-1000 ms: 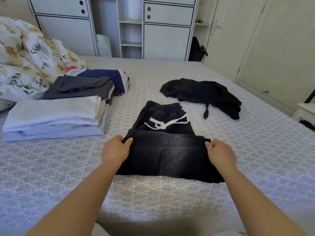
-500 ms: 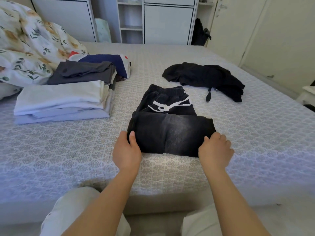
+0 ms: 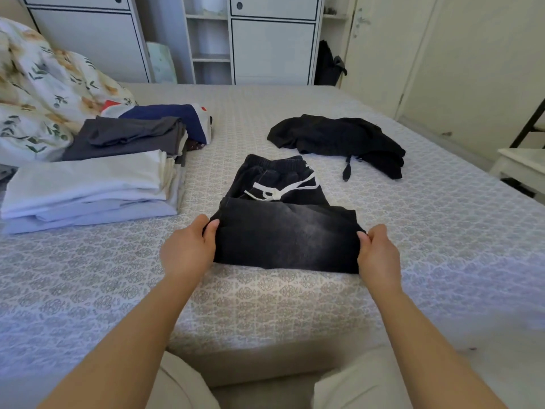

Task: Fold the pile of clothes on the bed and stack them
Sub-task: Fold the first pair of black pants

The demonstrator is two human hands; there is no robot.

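Black drawstring pants (image 3: 283, 228) lie partly folded in the middle of the bed (image 3: 265, 305), waistband and white cord at the far end. My left hand (image 3: 188, 249) pinches the left edge of the folded near part, thumb on top. My right hand (image 3: 377, 252) pinches the right edge the same way. A crumpled black garment (image 3: 339, 140) lies unfolded further back to the right. A stack of folded clothes (image 3: 88, 187), white and pale blue below, dark grey and navy behind, sits at the left.
A floral duvet and pillow (image 3: 38, 93) are heaped at the far left behind the stack. White cupboards (image 3: 271, 45) stand beyond the bed. A small white table (image 3: 522, 166) is at the right edge. My knees in light trousers touch the bed's near side.
My hands moved from the near corners of the folded pants to grip their side edges. The near fold looks slightly lifted. The camera view shifted back up.
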